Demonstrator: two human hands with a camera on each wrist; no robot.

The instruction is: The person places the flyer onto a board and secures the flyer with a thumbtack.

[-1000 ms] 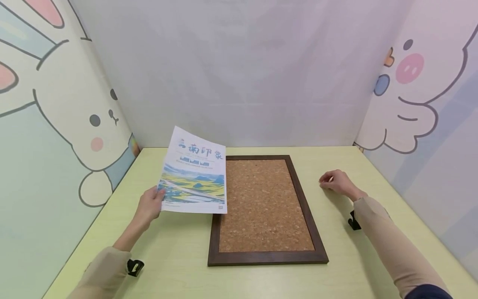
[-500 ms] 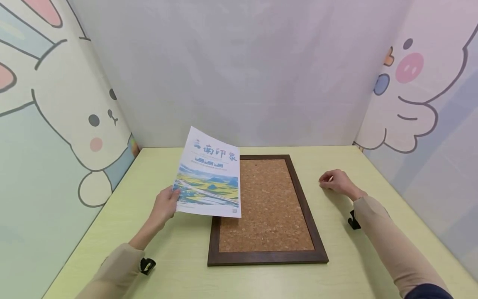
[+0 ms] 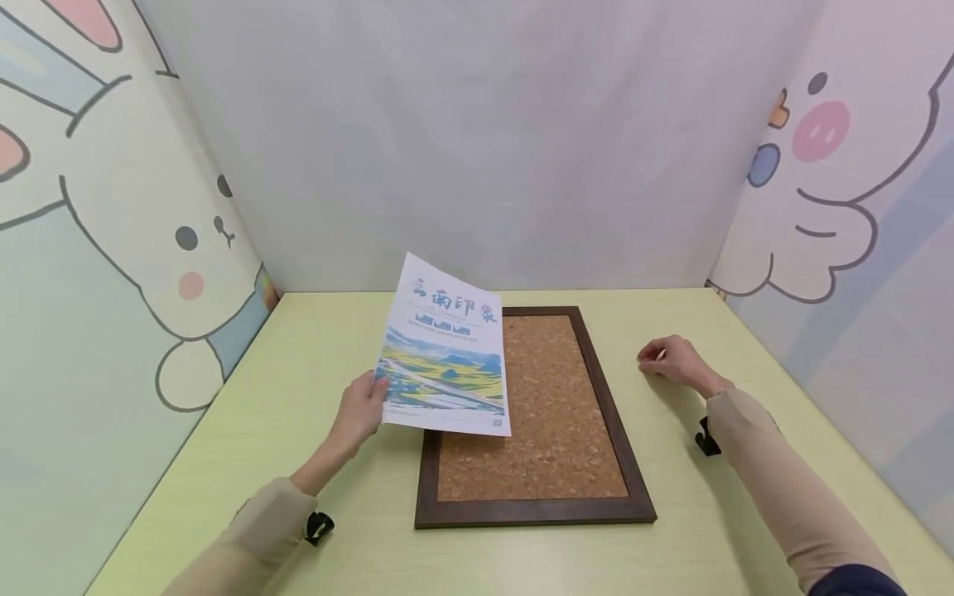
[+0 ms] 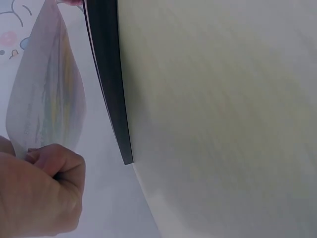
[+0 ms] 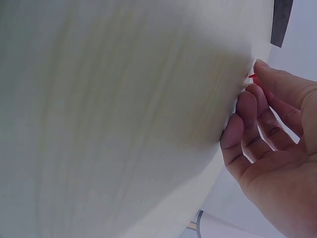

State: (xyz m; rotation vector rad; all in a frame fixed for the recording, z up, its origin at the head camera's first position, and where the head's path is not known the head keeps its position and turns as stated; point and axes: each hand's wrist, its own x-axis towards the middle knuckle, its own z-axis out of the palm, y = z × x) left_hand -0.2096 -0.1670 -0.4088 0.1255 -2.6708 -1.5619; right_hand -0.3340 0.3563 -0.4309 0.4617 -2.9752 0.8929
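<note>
My left hand [image 3: 361, 406] grips the lower left edge of a printed paper poster [image 3: 445, 364], thumb on the front. Large blue characters and a landscape of fields and mountains cover the poster. It is held raised and tilted over the left part of a corkboard [image 3: 566, 414] with a dark brown frame, hiding its upper left. To the right of the board, my right hand [image 3: 674, 362] rests low on the table with fingertips together. In the right wrist view, its thumb and fingers pinch a small red pin-like piece [image 5: 252, 76], mostly hidden.
The corkboard lies flat on a pale yellow-green table [image 3: 537, 559]. A plain whitish backdrop [image 3: 477, 149] rises behind the table. Side walls with a cartoon rabbit [image 3: 149, 232] and a cartoon pig-nosed figure [image 3: 827, 182] flank it.
My left hand has carried the poster rightward, so it covers more of the corkboard's left part. The right hand and the board stay where they were.
</note>
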